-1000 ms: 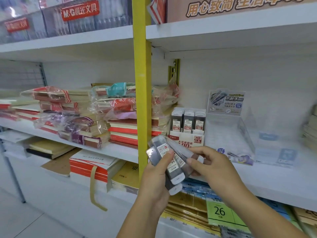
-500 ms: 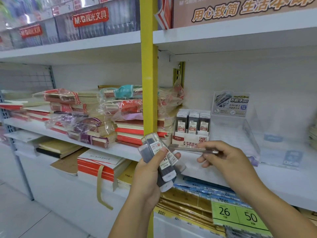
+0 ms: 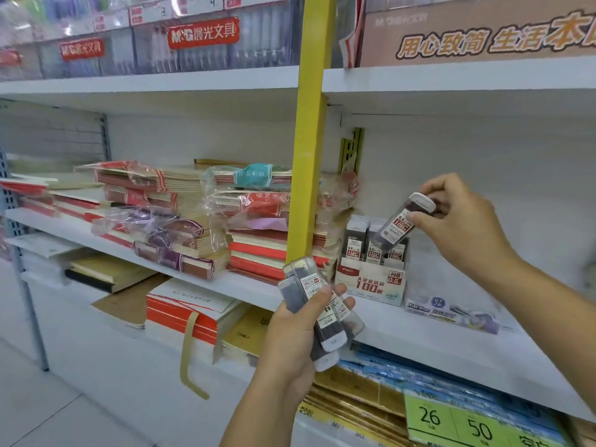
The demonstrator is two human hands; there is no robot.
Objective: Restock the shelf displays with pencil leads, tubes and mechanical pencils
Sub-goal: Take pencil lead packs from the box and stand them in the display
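Two hands (image 3: 290,346) (image 3: 459,229), one display box (image 3: 371,285), one yellow post (image 3: 309,140).

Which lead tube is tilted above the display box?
The clear white-capped tube pinched by the right hand; others stand in the white cardboard box or sit bundled in the left hand.

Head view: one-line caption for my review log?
Right hand holds one lead case tilted over the display box; left hand grips several more cases.

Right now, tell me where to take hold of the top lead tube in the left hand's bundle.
Pinch the top tube by its white-capped end, which juts clear below the thumb of the left hand. Come from the right: that side is open, the palm covers the left.
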